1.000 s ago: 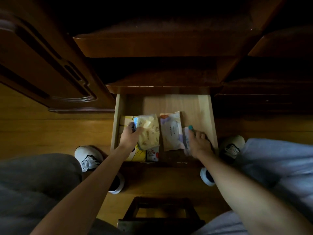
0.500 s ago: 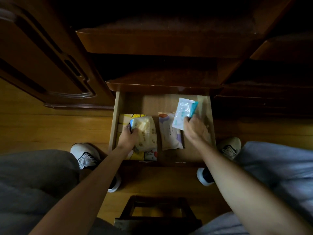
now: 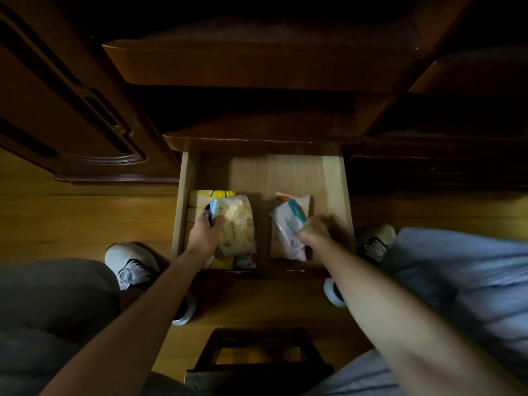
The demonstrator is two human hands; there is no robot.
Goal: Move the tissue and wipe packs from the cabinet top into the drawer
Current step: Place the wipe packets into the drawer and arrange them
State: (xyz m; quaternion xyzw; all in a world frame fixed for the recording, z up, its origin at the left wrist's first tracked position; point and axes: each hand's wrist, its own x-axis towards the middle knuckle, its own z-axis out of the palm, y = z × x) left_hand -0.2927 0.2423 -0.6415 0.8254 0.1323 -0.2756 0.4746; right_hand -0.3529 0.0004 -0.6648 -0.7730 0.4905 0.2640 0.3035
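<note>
The open light-wood drawer (image 3: 334, 178) lies below me. In its left half my left hand (image 3: 206, 232) grips a pale yellow wipe pack (image 3: 237, 224) that rests on a flat yellow pack (image 3: 200, 199). In the right half a white pack with an orange corner (image 3: 297, 199) lies flat. My right hand (image 3: 317, 230) holds a small clear pack with a teal edge (image 3: 288, 221) down on top of that white pack. The hand is blurred.
The dark wooden cabinet top (image 3: 257, 61) overhangs the drawer, with a carved door (image 3: 71, 110) at the left. My white shoes (image 3: 130, 267) stand on the wood floor on both sides. A dark stool (image 3: 257, 358) sits between my knees.
My right hand lifted the small teal-edged pack from the drawer's right side, raised it, then brought it down onto the white pack. My left hand stayed on the yellow pack.
</note>
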